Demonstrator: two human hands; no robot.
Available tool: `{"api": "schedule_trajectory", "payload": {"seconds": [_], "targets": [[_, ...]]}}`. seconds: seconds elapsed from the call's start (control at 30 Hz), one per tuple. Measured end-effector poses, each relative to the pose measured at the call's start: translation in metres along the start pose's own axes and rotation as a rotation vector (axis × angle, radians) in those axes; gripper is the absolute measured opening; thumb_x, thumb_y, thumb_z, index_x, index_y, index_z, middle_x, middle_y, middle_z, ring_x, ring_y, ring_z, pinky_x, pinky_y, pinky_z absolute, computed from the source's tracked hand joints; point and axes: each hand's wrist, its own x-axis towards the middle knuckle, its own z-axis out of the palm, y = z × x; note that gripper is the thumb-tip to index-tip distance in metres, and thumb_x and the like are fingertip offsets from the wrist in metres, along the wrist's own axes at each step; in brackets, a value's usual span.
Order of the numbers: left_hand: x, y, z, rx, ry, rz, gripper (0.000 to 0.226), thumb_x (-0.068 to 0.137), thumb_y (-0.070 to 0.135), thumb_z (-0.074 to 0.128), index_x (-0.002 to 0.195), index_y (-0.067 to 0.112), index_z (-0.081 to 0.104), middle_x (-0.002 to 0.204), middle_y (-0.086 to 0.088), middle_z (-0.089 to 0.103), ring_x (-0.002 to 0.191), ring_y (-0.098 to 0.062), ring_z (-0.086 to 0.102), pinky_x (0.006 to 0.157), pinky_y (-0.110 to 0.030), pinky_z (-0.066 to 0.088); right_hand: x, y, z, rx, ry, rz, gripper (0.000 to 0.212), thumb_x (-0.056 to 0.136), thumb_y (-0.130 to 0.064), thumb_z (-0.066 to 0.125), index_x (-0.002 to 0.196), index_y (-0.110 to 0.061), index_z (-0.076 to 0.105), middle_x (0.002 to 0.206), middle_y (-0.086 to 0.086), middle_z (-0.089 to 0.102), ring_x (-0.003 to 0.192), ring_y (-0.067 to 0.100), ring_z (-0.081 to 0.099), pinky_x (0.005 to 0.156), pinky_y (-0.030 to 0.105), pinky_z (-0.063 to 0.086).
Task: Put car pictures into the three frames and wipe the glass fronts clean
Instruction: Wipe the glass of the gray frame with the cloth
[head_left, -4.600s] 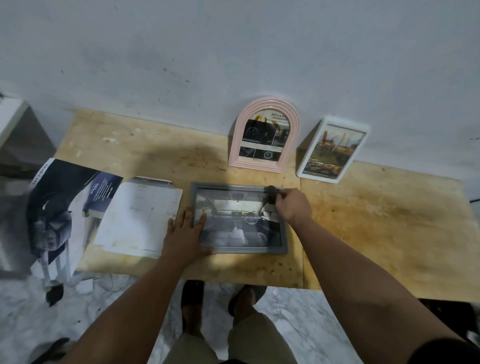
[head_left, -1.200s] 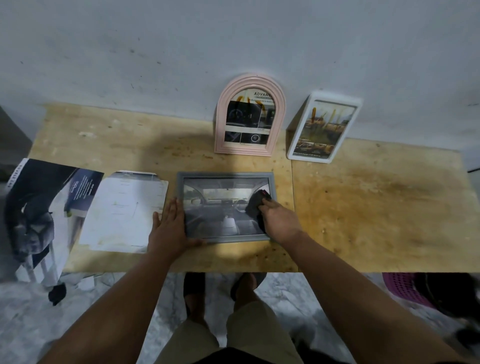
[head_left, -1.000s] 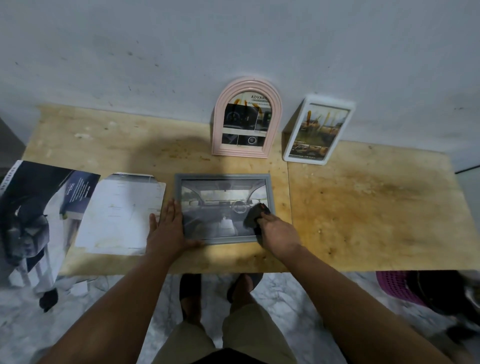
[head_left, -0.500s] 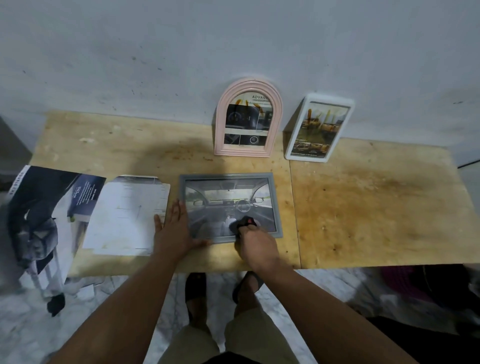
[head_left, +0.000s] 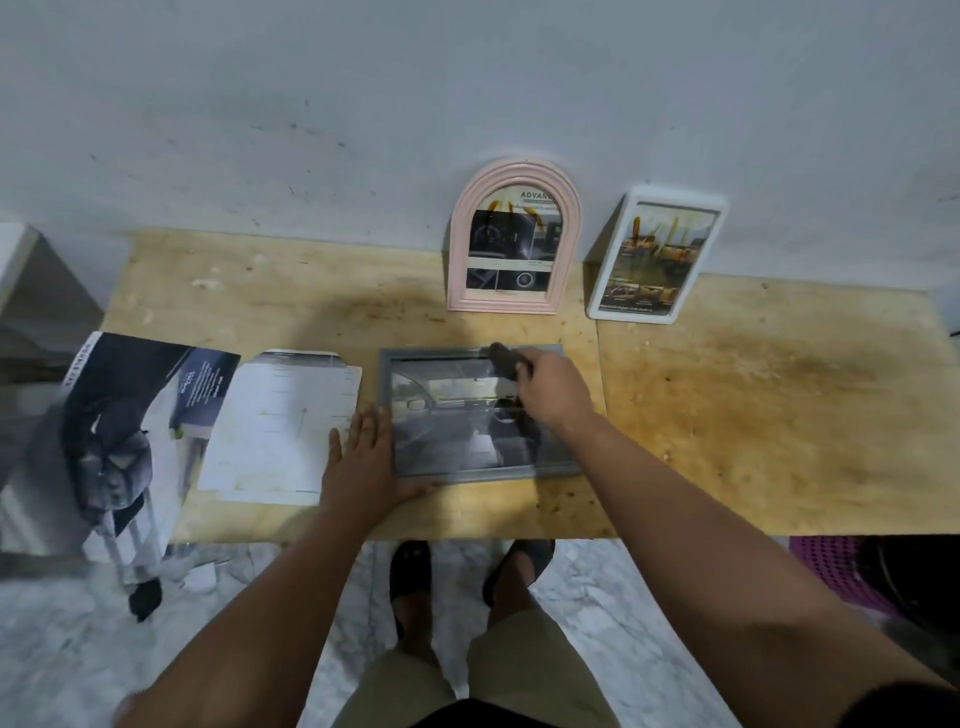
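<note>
On pink frame (head_left: 514, 236) — "ADVANC", rest possibly cropped.

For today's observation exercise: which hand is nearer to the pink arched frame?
Right. The right hand is just below the pink arched frame; the left hand lies lower and further left.

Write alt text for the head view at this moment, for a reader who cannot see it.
A person's right hand holds a dark cloth on the glass of a grey frame lying flat on a wooden table, while the left hand steadies its near-left corner. A pink arched frame and a white frame, both holding pictures, lean against the wall behind.
</note>
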Motion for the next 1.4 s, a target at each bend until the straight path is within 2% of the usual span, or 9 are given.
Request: {"api": "schedule_trajectory", "payload": {"seconds": [0.17, 0.27, 0.37, 0.57, 0.73, 0.87, 1.0, 1.23, 1.4], "targets": [[-0.002, -0.013, 0.008, -0.003, -0.016, -0.048, 0.126, 0.074, 0.090, 0.044, 0.160, 0.011, -0.003, 0.168, -0.013, -0.006, 0.154, -0.032, -0.008, 0.123, -0.056, -0.001, 0.021, -0.010, 0.035, -0.186, -0.095, -0.075, 0.032, 0.098, -0.018, 0.051, 0.125, -0.026, 0.066, 0.104, 0.011, 0.072, 0.093, 0.035, 0.069, 0.071, 0.037, 0.052], [-0.001, -0.014, 0.010, -0.003, -0.005, -0.049, 0.124, 0.075, 0.088, 0.046, 0.160, 0.011, 0.000, 0.168, -0.012, -0.004, 0.154, -0.033, -0.008, 0.123, -0.056, -0.001, 0.000, -0.020, 0.068, -0.222, -0.150, -0.152, 0.044, 0.094, -0.013, 0.053, 0.134, -0.028, 0.061, 0.124, 0.014, 0.064, 0.112, 0.037, 0.062, 0.083, 0.042, 0.051], [0.000, -0.015, 0.011, 0.019, -0.014, -0.063, 0.124, 0.075, 0.087, 0.046, 0.160, 0.009, -0.001, 0.168, -0.012, -0.005, 0.154, -0.033, -0.009, 0.123, -0.056, -0.001, -0.023, -0.025, 0.086, -0.277, -0.192, -0.320, 0.047, 0.094, -0.006, 0.053, 0.140, -0.018, 0.059, 0.139, 0.007, 0.061, 0.128, 0.031, 0.051, 0.094, 0.044, 0.050], [0.000, -0.014, 0.012, 0.009, -0.038, -0.085, 0.119, 0.079, 0.085, 0.044, 0.160, 0.010, 0.001, 0.168, -0.011, -0.007, 0.154, -0.029, -0.011, 0.123, -0.054, -0.003, -0.066, -0.022, 0.110, -0.317, -0.353, -0.536, 0.045, 0.090, -0.015, 0.054, 0.133, -0.018, 0.066, 0.130, 0.005, 0.068, 0.119, 0.032, 0.058, 0.091, 0.046, 0.054], [-0.001, -0.013, 0.008, 0.007, -0.030, -0.074, 0.117, 0.080, 0.082, 0.048, 0.160, 0.010, 0.001, 0.168, -0.011, -0.006, 0.154, -0.029, -0.011, 0.123, -0.054, -0.003, -0.037, -0.039, 0.066, -0.053, -0.638, -0.267, 0.034, 0.103, -0.017, 0.052, 0.130, -0.029, 0.069, 0.116, 0.005, 0.074, 0.097, 0.023, 0.070, 0.085, 0.040, 0.060], [-0.002, -0.019, 0.009, -0.016, -0.028, -0.045, 0.122, 0.076, 0.086, 0.046, 0.160, 0.011, -0.001, 0.167, -0.011, -0.010, 0.154, -0.029, -0.013, 0.123, -0.054, -0.006, 0.009, -0.050, 0.032, 0.105, -0.397, -0.133, 0.034, 0.102, -0.010, 0.050, 0.124, -0.021, 0.074, 0.102, 0.011, 0.076, 0.081, 0.028, 0.071, 0.071, 0.038, 0.061], [0.000, -0.023, 0.010, -0.013, -0.017, -0.011, 0.118, 0.079, 0.085, 0.044, 0.160, 0.012, -0.001, 0.168, -0.011, -0.010, 0.154, -0.029, -0.013, 0.123, -0.054, -0.007, 0.041, -0.067, 0.039, -0.079, -0.156, -0.202, 0.036, 0.101, -0.017, 0.049, 0.130, -0.025, 0.069, 0.112, 0.012, 0.075, 0.099, 0.033, 0.068, 0.082, 0.040, 0.057], [-0.001, -0.020, 0.008, 0.009, -0.023, -0.062, 0.113, 0.081, 0.080, 0.048, 0.161, 0.015, 0.002, 0.168, -0.009, -0.007, 0.154, -0.028, -0.012, 0.122, -0.054, -0.009, 0.004, -0.090, 0.107, -0.414, -0.357, -0.357, 0.037, 0.097, -0.011, 0.052, 0.133, -0.016, 0.059, 0.132, 0.008, 0.061, 0.122, 0.030, 0.051, 0.091, 0.043, 0.050], [-0.001, -0.018, 0.009, 0.009, -0.023, -0.077, 0.112, 0.081, 0.081, 0.048, 0.160, 0.017, 0.004, 0.168, -0.007, -0.007, 0.154, -0.027, -0.012, 0.121, -0.054, -0.009, -0.027, -0.071, 0.110, -0.442, -0.390, -0.578, 0.034, 0.095, -0.016, 0.058, 0.129, -0.018, 0.065, 0.124, 0.005, 0.064, 0.118, 0.031, 0.054, 0.087, 0.043, 0.051]]}}
